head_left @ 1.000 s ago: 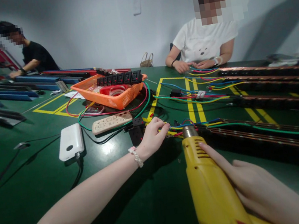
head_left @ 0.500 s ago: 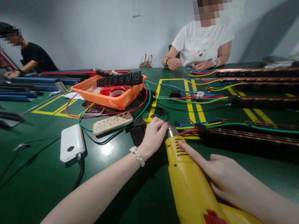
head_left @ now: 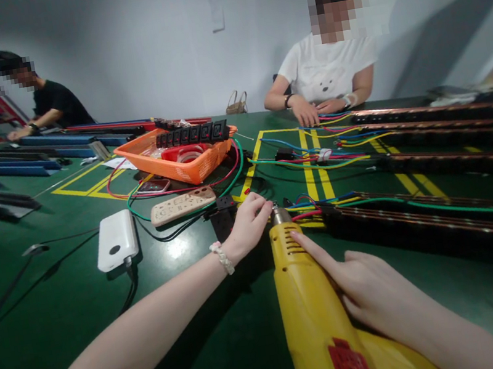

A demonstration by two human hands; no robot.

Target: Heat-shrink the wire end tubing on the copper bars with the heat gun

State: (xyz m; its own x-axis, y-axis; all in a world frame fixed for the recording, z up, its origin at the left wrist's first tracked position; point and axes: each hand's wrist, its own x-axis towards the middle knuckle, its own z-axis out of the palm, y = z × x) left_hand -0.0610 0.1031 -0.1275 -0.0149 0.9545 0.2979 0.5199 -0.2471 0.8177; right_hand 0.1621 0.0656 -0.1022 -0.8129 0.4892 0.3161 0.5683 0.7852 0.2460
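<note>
We have the yellow heat gun (head_left: 309, 299) low in the middle of the view, above the green desk (head_left: 59, 301), with its nozzle (head_left: 281, 215) pointing away from us. Our right hand (head_left: 368, 284) is wrapped around its side, one finger stretched along the barrel to the vent slots (head_left: 292, 243). Our left hand (head_left: 250, 224) has its fingers drawn together just beside the nozzle tip; we cannot tell whether anything is pinched there.

We judge the tool stiff and fairly weighty, its smooth shell perhaps a little slippery, so it is best gripped by the body behind the slots, clear of the metal end, which may be hot. The coloured wires (head_left: 306, 216) just right of the nozzle look light and bendy, best pinched along their insulation.

The shell is rounded plastic with a red panel (head_left: 350, 364); the nozzle is a bare, dull metal cylinder. The wires run toward a long dark bar (head_left: 397, 224) lined with coppery strips. Beyond our left hand sit boxy black sockets (head_left: 223, 220) and an orange basket (head_left: 197, 170) with perforated walls.
</note>
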